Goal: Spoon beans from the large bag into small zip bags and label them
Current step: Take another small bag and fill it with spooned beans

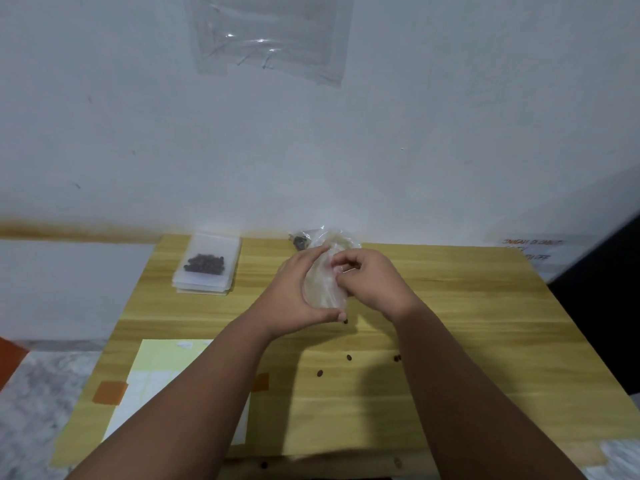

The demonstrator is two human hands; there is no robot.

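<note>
Head view: both hands meet over the middle of the wooden table (450,306), which serves as the landmark for every place below.
Right fingers (341,263): pinched on the upper edge of a small zip bag (323,289); judged to be opening or pressing its mouth.
Right hand (372,282): curled above the table centre, closed on that bag edge.
Left hand (298,299): cupped around the bag's left side and bottom, thumb underneath, gripping it; judged to steady the thin film while the other hand works the edge.
Small zip bag: held just above the table centre; contents cannot be read through the blur.
Large bag (311,239): at the table's far edge, directly behind the hands; dark beans visible at its left end.
Filled zip bag (207,265): far-left part of the table, lying flat on a stack of flat bags, with a cluster of beans inside.
Label sheet (166,372): near-left part of the table, partly under the left forearm.
Loose beans (348,357): scattered on the near table surface.
Spoon: not in sight.
</note>
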